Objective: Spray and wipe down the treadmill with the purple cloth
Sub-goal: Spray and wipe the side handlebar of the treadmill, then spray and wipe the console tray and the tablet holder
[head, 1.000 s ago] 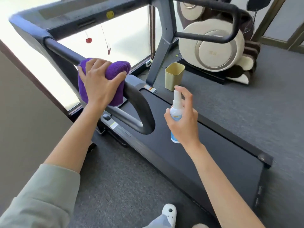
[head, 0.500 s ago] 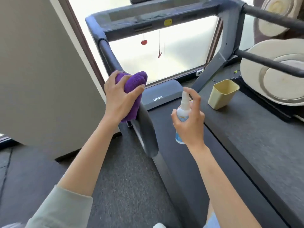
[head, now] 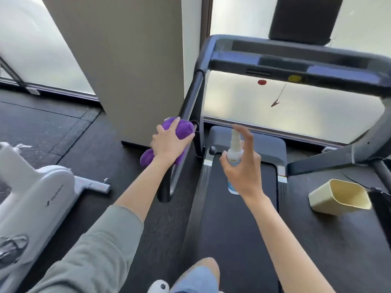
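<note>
While you stand at the foot of the dark grey treadmill [head: 239,218], its black running belt stretches away from you toward a frosted window, and dark carpet-like flooring spreads to either side of it. Left of the treadmill a broad beige pillar [head: 127,60] rises from the floor, and further left again sits one white exercise machine [head: 31,193]. Right of the treadmill, one pale yellow plastic bin [head: 340,197] lies tilted on the dark floor. One black screen [head: 304,17] is mounted above the treadmill's console bar, and one small red tag [head: 262,82] and one clip on a cord [head: 276,103] hang below that bar.

Your left hand [head: 169,142] grasps the fluffy purple cloth [head: 182,129], fingers wrapped over it and pressing it against the treadmill's black left handrail [head: 190,102]; a lobe of the cloth hangs out below your wrist. Your right hand [head: 243,168] grips one white spray bottle with a blue label [head: 234,153], held upright above the front of the belt, with your index finger raised over the nozzle. Whether that finger is pressing the nozzle, you cannot tell from this view.

You count two hands, one cloth, one bottle. A grey-green sleeve [head: 95,250] covers your left upper arm. Near the treadmill's foot, a knee in light blue fabric [head: 196,275] and one white shoe [head: 158,287] show.
</note>
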A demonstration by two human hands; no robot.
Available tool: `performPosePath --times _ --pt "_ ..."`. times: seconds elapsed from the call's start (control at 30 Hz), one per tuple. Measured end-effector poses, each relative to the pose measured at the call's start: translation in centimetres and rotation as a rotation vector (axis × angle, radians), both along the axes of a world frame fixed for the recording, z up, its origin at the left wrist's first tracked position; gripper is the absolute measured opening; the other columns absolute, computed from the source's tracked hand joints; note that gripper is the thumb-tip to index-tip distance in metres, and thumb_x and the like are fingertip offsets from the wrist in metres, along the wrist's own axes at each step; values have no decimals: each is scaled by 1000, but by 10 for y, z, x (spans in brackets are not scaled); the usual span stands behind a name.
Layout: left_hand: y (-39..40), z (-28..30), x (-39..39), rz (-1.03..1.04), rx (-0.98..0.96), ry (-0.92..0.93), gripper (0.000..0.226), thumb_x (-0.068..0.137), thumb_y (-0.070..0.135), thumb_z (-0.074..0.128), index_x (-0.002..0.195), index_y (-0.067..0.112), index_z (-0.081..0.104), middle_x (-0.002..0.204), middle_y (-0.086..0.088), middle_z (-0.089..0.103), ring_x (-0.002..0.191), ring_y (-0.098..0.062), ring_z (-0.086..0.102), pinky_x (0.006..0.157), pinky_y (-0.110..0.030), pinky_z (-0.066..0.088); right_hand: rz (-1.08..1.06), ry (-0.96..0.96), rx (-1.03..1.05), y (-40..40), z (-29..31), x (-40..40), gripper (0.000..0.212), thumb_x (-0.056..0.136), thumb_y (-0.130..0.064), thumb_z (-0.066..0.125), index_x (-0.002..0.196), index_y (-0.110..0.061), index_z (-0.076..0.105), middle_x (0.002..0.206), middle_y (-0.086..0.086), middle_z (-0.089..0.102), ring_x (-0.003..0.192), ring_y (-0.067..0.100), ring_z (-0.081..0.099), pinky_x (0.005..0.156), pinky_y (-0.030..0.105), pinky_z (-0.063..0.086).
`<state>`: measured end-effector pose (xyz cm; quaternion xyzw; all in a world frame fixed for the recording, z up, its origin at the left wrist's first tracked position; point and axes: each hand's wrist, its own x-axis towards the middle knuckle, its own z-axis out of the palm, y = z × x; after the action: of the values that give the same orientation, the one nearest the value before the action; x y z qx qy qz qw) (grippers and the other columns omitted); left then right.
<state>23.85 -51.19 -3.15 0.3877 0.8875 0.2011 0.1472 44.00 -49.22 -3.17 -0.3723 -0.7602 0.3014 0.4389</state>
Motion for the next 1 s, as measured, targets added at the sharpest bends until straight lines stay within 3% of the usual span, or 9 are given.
performPosePath --times 0.17,0.23,0.33,0.47,0.6,0.73,0.9,1.0 --pt "9 9 12 129 -152 45 88 81 76 47 153 39 13 134 -17 42 114 -40 50 94 -47 41 146 6 -84 25 26 6 68 85 2 63 133 -37 37 65 -18 52 54 16 51 56 38 53" --pt "17 10 15 172 -203 75 88 81 77 45 153 38 12 133 -17 43 113 -39 49 92 -46 40 203 12 -95 41 30 0 67 85 1 63 133 -38 37 72 -17 53 57 21 52 59 35 51" --pt "28 7 21 261 -207 144 81 85 75 42 152 35 18 127 -16 49 109 -37 53 88 -43 41 271 2 -99 69 29 -13 69 84 0 63 132 -42 36 73 -21 51 57 15 48 67 34 49" --pt "46 0 18 397 -169 190 73 87 74 37 146 32 32 118 -13 58 102 -35 59 83 -41 42 382 -57 -61 118 27 -37 70 83 -2 64 132 -42 35 71 -6 55 54 11 46 57 23 44" --pt "53 -4 21 474 -164 267 68 86 73 40 140 31 42 107 -10 62 92 -33 61 74 -38 43 487 -94 -69 158 33 -66 68 83 -2 62 131 -42 37 61 -14 46 52 9 46 55 15 38" --pt "62 -2 22 555 -214 279 65 86 73 40 137 32 45 105 -8 63 89 -31 61 72 -37 43 604 -103 -68 182 47 -97 66 82 -4 61 131 -42 37 64 -9 45 54 11 43 55 21 38" --pt "82 -1 18 668 -301 306 65 86 76 35 135 34 47 105 -5 64 89 -29 61 72 -35 41 803 -83 -87 200 52 -131 63 82 -9 60 132 -40 37 67 -21 51 58 10 47 57 13 37" --pt "92 -1 19 757 -316 323 65 87 76 35 133 32 49 104 -5 66 89 -29 61 73 -36 41 922 -111 -108 213 49 -145 63 81 -11 60 132 -41 38 63 -16 49 57 12 45 55 20 40"
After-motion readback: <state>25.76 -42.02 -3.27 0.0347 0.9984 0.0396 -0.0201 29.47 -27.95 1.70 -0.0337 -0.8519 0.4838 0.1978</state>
